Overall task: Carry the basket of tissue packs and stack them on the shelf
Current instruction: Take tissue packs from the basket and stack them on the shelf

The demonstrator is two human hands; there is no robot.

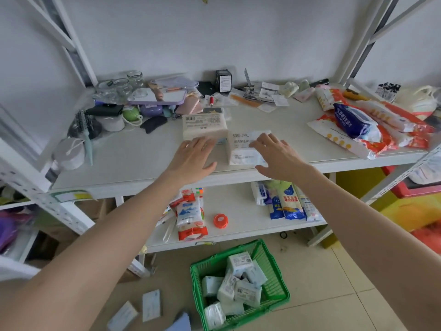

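A green plastic basket [276,299] stands on the floor below me, holding several white tissue packs [238,285]. Two white tissue packs lie on the upper white shelf [133,161]: one pack [204,124] further back, another pack [241,151] nearer the front edge. My left hand [193,158] hovers flat with fingers spread, just in front of the back pack. My right hand [274,154] is spread over the right side of the front pack, holding nothing.
The upper shelf's back and left carry glass jars [121,88], a hairbrush [86,130] and small clutter; wet-wipe bags [358,123] pile at the right. The lower shelf [238,211] holds more packs and an orange tape roll [220,220]. Loose packs [150,305] lie on the floor.
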